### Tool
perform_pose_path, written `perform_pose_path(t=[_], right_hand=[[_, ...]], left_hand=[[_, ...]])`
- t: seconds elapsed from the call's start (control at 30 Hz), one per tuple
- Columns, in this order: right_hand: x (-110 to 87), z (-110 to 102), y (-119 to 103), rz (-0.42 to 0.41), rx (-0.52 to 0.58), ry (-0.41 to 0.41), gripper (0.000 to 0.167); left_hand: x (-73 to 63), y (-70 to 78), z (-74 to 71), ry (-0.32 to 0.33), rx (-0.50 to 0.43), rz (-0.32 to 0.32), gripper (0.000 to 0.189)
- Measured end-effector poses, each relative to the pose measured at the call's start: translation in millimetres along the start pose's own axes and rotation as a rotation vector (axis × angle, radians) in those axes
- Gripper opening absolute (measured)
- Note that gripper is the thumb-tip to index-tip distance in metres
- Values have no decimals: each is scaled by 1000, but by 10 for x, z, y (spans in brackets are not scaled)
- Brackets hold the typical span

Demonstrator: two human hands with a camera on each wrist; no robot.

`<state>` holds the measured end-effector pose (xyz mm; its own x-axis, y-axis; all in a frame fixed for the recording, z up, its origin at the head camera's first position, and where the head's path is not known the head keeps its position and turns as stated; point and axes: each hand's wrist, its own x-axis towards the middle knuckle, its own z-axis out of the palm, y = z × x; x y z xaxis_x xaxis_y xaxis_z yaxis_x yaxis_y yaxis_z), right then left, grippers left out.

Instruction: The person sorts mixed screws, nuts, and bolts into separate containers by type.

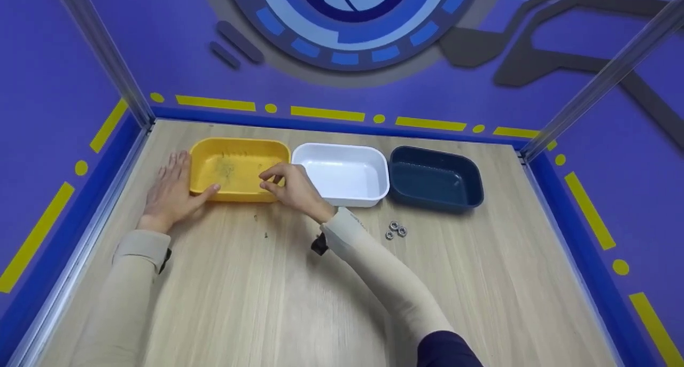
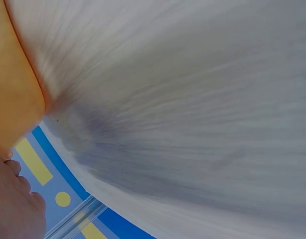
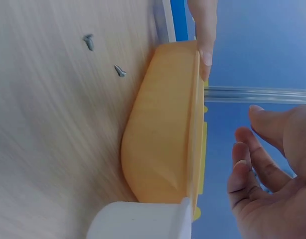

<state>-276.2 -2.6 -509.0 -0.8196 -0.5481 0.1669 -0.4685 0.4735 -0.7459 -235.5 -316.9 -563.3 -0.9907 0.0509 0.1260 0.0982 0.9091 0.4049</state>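
My left hand (image 1: 170,193) rests against the left end of the yellow bin (image 1: 240,197), its fingers along the outer wall and its thumb over the front rim. Over the right part of this bin hovers my right hand (image 1: 291,185). In the right wrist view, the thumb and bent fingers (image 3: 265,169) of that hand stand apart, with nothing visible between them. Several small dark screws (image 1: 225,169) lie inside the yellow bin. On the table in front of it are a screw (image 3: 88,42) and, closer to the bin, another screw (image 3: 120,70).
A white bin (image 1: 350,200) stands right of the yellow one, and a dark blue bin (image 1: 435,198) right of that. Three metal nuts (image 1: 394,226) lie in front of the dark bin. Purple panels (image 1: 331,94) border the wooden table (image 1: 507,281) at the back and sides.
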Motion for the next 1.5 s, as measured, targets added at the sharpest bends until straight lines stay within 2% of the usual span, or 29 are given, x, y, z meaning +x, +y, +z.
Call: perform_pose_path(t=[0.37,0.5,0.73,1.0,1.27,1.5], right_hand=[[-196,120,77,-145,-28,1,18],[-286,155,110,-162,-17,-12,18],[-437,273,197,-140,-40,-54,19],[-534,432,304,-137,-10,-140,15],[-548,476,355,-105,-24,-254,14],[-559,546,400,-64,-55,-282,13]], left_hand=[[-16,-7,26,5,5,-15,116],[-8,16,16,4,12,-16,116],[2,24,17,-3,12,-15,116],[-4,5,2,-14,21,-18,117],[8,25,-26,-9,26,-16,116],[-6,37,-24,-28,25,-26,117]])
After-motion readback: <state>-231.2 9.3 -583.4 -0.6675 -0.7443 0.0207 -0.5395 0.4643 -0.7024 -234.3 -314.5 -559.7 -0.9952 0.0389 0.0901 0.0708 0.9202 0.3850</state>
